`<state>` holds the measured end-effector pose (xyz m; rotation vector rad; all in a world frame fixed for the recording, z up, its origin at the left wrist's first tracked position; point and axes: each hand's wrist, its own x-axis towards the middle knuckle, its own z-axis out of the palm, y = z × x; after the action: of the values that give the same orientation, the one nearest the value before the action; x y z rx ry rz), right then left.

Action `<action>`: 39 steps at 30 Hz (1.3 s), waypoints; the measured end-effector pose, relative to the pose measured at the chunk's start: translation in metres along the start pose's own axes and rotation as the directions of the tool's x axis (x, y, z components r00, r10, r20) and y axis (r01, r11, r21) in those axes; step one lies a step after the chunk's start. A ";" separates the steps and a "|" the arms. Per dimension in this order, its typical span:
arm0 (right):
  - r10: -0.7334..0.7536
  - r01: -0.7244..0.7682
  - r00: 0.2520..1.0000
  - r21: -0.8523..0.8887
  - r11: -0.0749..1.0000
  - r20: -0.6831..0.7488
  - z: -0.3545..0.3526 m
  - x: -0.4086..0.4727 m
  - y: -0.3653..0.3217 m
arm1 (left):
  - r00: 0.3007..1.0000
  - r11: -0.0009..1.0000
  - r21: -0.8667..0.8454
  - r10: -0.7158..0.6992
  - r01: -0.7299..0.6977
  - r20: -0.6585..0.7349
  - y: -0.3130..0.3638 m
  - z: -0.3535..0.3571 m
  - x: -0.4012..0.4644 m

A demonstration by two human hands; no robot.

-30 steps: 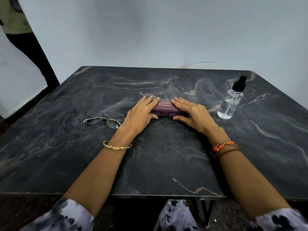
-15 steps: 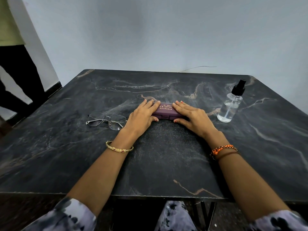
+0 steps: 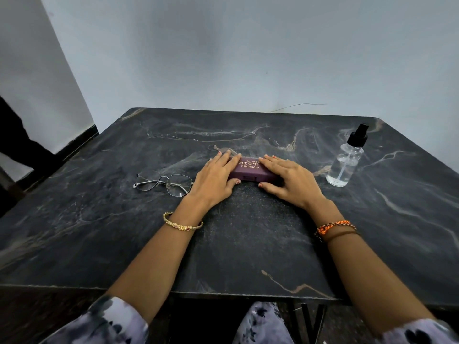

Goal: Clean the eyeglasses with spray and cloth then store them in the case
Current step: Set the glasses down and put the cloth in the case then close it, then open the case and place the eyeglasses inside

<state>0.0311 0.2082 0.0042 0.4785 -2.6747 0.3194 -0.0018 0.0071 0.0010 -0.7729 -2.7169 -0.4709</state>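
Observation:
A closed maroon eyeglass case [image 3: 248, 171] with gold lettering lies at the middle of the dark marble table [image 3: 248, 244]. My left hand [image 3: 214, 178] holds its left end and my right hand [image 3: 288, 180] its right end. On each hand the fingers lie across the lid and the thumb presses the front edge. Thin metal-framed eyeglasses [image 3: 165, 182] lie folded out on the table just left of my left hand. A clear spray bottle [image 3: 345, 162] with a black nozzle stands upright to the right. No cloth is in view.
The table's back edge meets a pale wall. A person in dark trousers [image 3: 15, 145] stands at the far left, beside the table's left edge. My patterned sleeves and lap show below the front edge.
Both hands stay on the case ends with barely any shift. The view has tilted, so the table sits lower in the frame, and the person at the left has moved further out of view.

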 end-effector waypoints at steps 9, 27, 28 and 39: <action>-0.082 0.071 0.970 -0.055 0.996 -0.229 -0.002 -0.007 -0.012 | 0.960 0.994 -0.032 0.092 -0.105 -0.266 0.008 -0.007 -0.005; 0.290 -0.019 0.889 0.603 0.797 -0.354 0.027 0.027 -0.123 | 0.656 0.736 -0.543 -0.646 0.403 -0.389 -0.103 -0.070 -0.057; 0.314 -0.043 0.887 0.617 0.786 -0.338 0.029 0.028 -0.127 | 0.645 0.720 -0.550 -0.665 0.422 -0.375 -0.107 -0.067 -0.059; 0.135 -0.023 0.955 0.388 0.921 -0.265 0.032 0.023 -0.128 | 0.734 0.837 -0.384 -0.535 0.391 -0.418 -0.097 -0.053 -0.072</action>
<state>0.0484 0.0751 0.0041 0.3981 -2.3506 0.8774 0.0134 -0.1237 0.0020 0.0369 -2.3215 -1.0184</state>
